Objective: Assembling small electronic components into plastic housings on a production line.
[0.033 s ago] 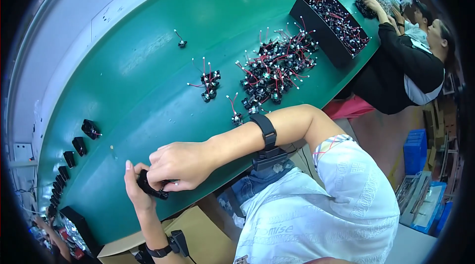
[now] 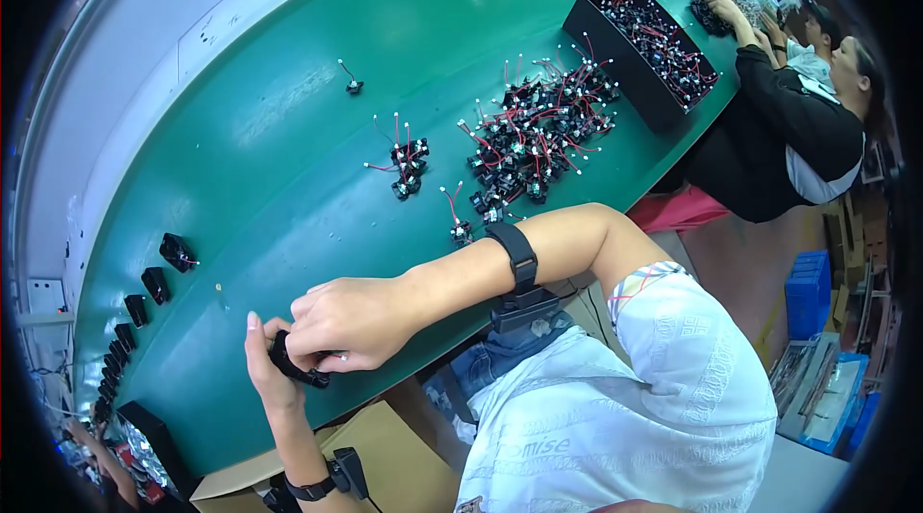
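Note:
My left hand (image 2: 269,371) grips a small black plastic housing (image 2: 283,359) near the front edge of the green table, with the thumb upright along its far side. Curled over the same housing, my right hand (image 2: 352,323) has its fingers closed and pressed on it; what the fingertips touch inside is hidden. Beyond my right forearm lies a pile of small black parts (image 2: 538,133) with red wires and white connectors. A smaller cluster of these parts (image 2: 409,167) lies to its left, with single ones (image 2: 461,229) nearby.
Black housings (image 2: 154,285) stand in a row along the table's left side. A black box (image 2: 630,66) full of wired parts sits at the far right, with co-workers beyond it. Another black box (image 2: 154,446) and a cardboard box (image 2: 385,450) are near the front left.

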Motion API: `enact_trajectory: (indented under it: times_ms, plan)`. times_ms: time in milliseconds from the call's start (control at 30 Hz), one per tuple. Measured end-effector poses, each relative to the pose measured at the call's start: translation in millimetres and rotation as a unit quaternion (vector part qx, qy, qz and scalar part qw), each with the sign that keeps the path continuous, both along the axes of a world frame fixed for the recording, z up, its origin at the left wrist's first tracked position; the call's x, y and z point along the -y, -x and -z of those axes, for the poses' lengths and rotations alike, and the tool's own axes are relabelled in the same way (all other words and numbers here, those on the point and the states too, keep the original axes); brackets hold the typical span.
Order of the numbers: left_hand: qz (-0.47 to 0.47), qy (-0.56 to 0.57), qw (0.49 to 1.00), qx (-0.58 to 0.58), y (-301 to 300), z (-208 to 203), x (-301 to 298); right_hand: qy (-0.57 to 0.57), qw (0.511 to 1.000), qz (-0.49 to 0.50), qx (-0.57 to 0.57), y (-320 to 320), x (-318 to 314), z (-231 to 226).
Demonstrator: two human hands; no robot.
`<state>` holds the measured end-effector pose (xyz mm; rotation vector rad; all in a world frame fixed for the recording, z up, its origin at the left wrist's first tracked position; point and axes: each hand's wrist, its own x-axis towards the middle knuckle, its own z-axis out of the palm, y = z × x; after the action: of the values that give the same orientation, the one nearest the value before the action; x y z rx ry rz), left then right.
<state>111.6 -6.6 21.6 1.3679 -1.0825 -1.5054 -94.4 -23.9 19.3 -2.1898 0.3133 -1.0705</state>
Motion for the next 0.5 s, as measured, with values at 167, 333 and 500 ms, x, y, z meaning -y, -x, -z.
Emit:
enact_trajectory:
  times_ms: [167, 333, 500]
  plan:
    - [-0.007, 0.020, 0.999, 0.036, 1, 8, 1, -0.021, 0.999, 0.017, -0.035, -2, -1, 7]
    - [-0.019, 0.028, 0.998, 0.054, 12, 4, 1, -0.027, 0.998, 0.031, -0.041, -3, -2, 11]
    - [0.004, -0.029, 1.000, 0.006, 9, 0, -3, -0.011, 1.000, -0.005, -0.027, -2, -6, 9]
